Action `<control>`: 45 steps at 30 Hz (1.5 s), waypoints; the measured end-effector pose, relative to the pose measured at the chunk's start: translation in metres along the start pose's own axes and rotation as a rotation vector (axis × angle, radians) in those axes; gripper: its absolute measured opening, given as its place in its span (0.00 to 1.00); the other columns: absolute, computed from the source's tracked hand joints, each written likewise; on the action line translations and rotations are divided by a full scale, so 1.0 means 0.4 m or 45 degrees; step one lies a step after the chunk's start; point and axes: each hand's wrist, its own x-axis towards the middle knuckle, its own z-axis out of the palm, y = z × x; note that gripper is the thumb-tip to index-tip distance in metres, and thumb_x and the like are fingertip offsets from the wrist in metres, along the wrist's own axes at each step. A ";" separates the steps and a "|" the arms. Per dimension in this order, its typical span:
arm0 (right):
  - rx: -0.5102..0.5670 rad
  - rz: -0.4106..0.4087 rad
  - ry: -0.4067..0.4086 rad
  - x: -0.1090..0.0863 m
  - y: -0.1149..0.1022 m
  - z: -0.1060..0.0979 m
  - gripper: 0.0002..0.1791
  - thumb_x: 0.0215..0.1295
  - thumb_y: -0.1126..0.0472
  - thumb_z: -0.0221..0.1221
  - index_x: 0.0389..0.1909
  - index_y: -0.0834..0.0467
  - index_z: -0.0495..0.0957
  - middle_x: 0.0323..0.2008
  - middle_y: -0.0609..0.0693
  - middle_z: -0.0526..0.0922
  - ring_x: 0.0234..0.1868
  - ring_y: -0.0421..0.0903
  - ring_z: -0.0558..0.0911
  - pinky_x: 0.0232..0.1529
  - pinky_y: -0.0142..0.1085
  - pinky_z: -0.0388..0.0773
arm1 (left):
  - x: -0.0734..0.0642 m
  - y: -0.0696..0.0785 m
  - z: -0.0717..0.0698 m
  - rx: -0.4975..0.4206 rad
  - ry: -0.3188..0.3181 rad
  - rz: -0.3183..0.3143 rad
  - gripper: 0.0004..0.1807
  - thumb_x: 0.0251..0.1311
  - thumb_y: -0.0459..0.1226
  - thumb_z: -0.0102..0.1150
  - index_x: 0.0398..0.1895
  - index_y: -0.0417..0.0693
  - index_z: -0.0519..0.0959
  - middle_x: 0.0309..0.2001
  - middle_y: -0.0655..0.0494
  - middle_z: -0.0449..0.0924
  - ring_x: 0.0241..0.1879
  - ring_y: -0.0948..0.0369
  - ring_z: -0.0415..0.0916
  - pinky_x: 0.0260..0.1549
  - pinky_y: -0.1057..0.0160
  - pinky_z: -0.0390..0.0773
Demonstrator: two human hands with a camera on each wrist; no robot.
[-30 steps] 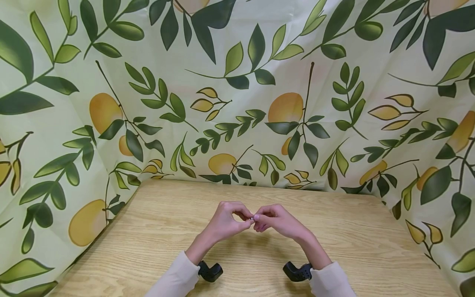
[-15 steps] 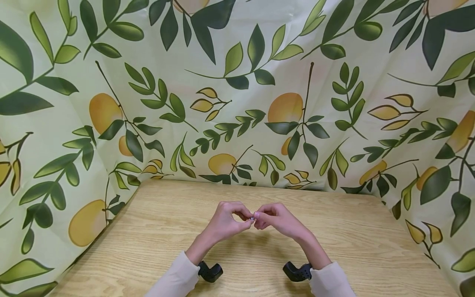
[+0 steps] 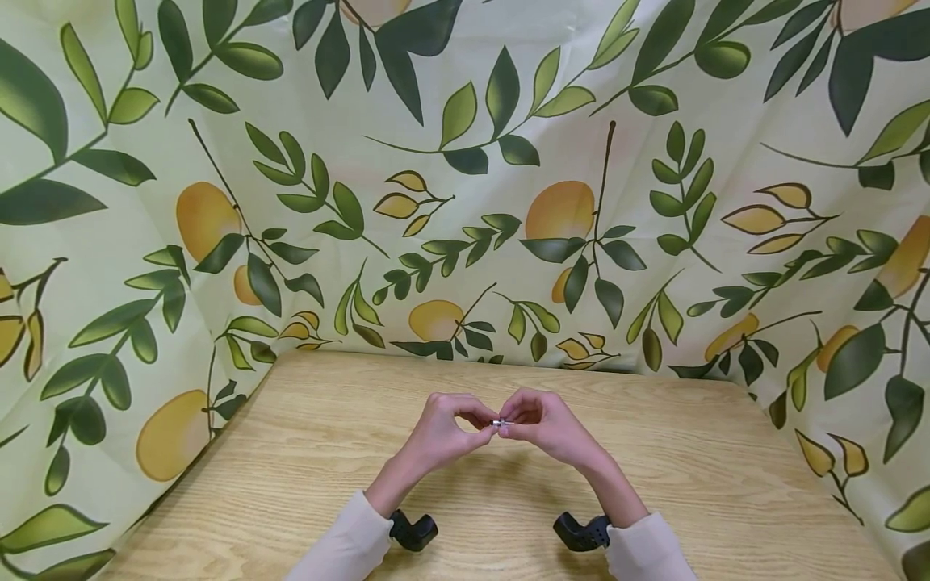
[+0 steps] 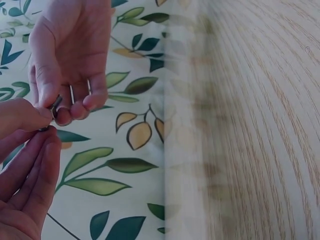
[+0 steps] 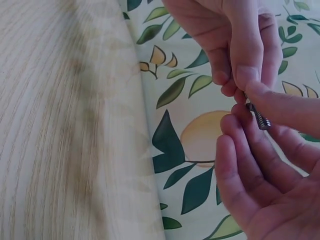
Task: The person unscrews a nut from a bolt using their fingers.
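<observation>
Between the fingertips of both hands is a small silver threaded bolt (image 3: 500, 423), held over the table. My left hand (image 3: 443, 432) pinches one end between thumb and index finger, covering that end. My right hand (image 3: 548, 424) has its thumb and index fingertip on the bolt from the other side. In the right wrist view, the threads of the bolt (image 5: 263, 121) stick out toward my right palm, beside the right thumb. A short dark length of the bolt (image 4: 57, 102) shows in the left wrist view between the meeting fingertips.
The light wooden table (image 3: 305, 452) stretches under both hands. A cloth printed with fruit and leaves (image 3: 465, 242) rises at its back and sides. Black camera mounts sit on the left wrist (image 3: 412, 532) and right wrist (image 3: 581, 532), below pale sleeves.
The right thumb and index finger have shifted and parted slightly, with the right thumb lower, so more of the bolt shows. The left hand has stayed in place.
</observation>
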 end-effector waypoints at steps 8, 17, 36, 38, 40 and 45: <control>0.007 0.069 -0.143 0.001 0.003 -0.007 0.17 0.78 0.54 0.56 0.44 0.66 0.84 0.38 0.60 0.89 0.40 0.52 0.88 0.46 0.39 0.88 | 0.000 -0.005 0.004 -0.009 0.044 0.067 0.05 0.55 0.28 0.71 0.34 0.45 0.90 0.31 0.51 0.91 0.29 0.69 0.85 0.32 0.58 0.89; 0.033 0.019 -0.053 0.000 -0.003 -0.005 0.12 0.68 0.60 0.66 0.45 0.65 0.82 0.37 0.56 0.87 0.38 0.44 0.87 0.45 0.36 0.86 | 0.001 -0.007 0.004 -0.025 0.055 0.052 0.05 0.55 0.28 0.73 0.32 0.46 0.90 0.31 0.55 0.91 0.29 0.70 0.86 0.32 0.61 0.89; 0.057 -0.023 -0.044 -0.001 -0.006 -0.007 0.09 0.69 0.63 0.64 0.43 0.65 0.81 0.35 0.55 0.87 0.37 0.49 0.88 0.45 0.40 0.88 | 0.001 -0.006 0.005 -0.041 0.080 0.078 0.04 0.56 0.29 0.73 0.32 0.47 0.90 0.30 0.53 0.90 0.30 0.69 0.86 0.33 0.59 0.89; 0.056 -0.038 -0.034 -0.001 -0.006 -0.007 0.10 0.67 0.64 0.65 0.44 0.66 0.81 0.35 0.55 0.87 0.37 0.49 0.88 0.44 0.38 0.88 | 0.002 -0.006 0.006 -0.042 0.079 0.082 0.04 0.56 0.29 0.73 0.32 0.47 0.90 0.30 0.53 0.90 0.30 0.69 0.86 0.32 0.55 0.89; 0.061 -0.038 -0.032 -0.001 -0.006 -0.007 0.11 0.67 0.63 0.66 0.45 0.66 0.81 0.36 0.56 0.87 0.37 0.49 0.88 0.43 0.35 0.87 | 0.002 -0.007 0.006 -0.041 0.082 0.083 0.04 0.56 0.29 0.73 0.32 0.47 0.90 0.30 0.54 0.90 0.30 0.69 0.86 0.32 0.54 0.89; 0.061 0.006 -0.086 -0.001 -0.006 -0.009 0.14 0.75 0.57 0.60 0.45 0.67 0.82 0.35 0.57 0.88 0.36 0.48 0.88 0.43 0.36 0.88 | 0.003 -0.008 0.009 -0.026 0.091 0.097 0.05 0.56 0.29 0.72 0.32 0.47 0.90 0.30 0.54 0.90 0.30 0.68 0.86 0.32 0.59 0.89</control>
